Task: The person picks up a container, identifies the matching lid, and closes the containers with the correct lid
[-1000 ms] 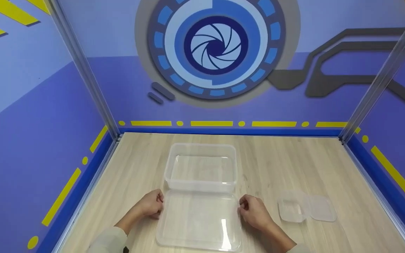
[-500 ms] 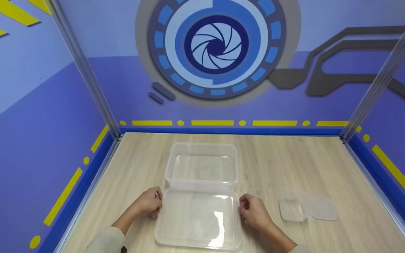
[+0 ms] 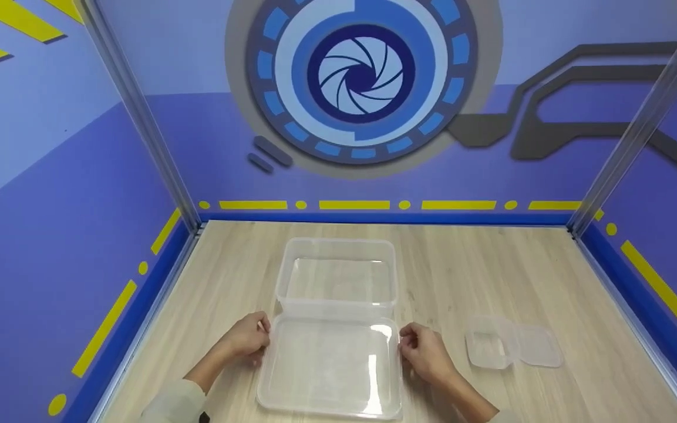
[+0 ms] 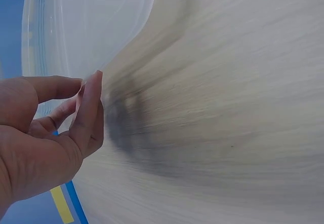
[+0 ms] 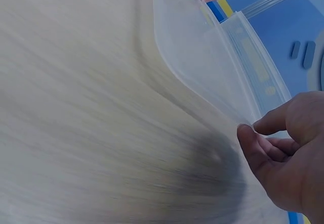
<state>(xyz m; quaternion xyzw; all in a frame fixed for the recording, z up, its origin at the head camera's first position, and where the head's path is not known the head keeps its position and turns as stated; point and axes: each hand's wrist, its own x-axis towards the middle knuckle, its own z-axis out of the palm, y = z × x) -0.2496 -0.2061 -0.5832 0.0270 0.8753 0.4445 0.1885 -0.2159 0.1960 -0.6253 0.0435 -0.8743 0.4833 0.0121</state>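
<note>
A translucent rectangular plastic lid [image 3: 326, 367] is held between my two hands, in front of a clear food container [image 3: 335, 308] that stands upright with its top uncovered. My left hand [image 3: 247, 336] pinches the lid's left edge between thumb and fingers. At the opposite edge, my right hand [image 3: 426, 351] pinches the lid the same way. The left wrist view shows the thumb and index finger of the left hand [image 4: 55, 122] meeting at the rim of the lid [image 4: 101, 16]. In the right wrist view, shadow lies on the table under the lid [image 5: 197, 57] and the right hand [image 5: 283, 148].
To the right on the wooden table [image 3: 467, 270] sits a small clear container [image 3: 489, 351] with a small lid [image 3: 541, 346] beside it. Blue printed panels [image 3: 361, 188] and metal posts [image 3: 150, 129] bound the table at the back and sides.
The lid has shifted slightly to the left, and the glare on it has changed shape. My left hand has moved a little left and up with it; the right hand has barely moved.
</note>
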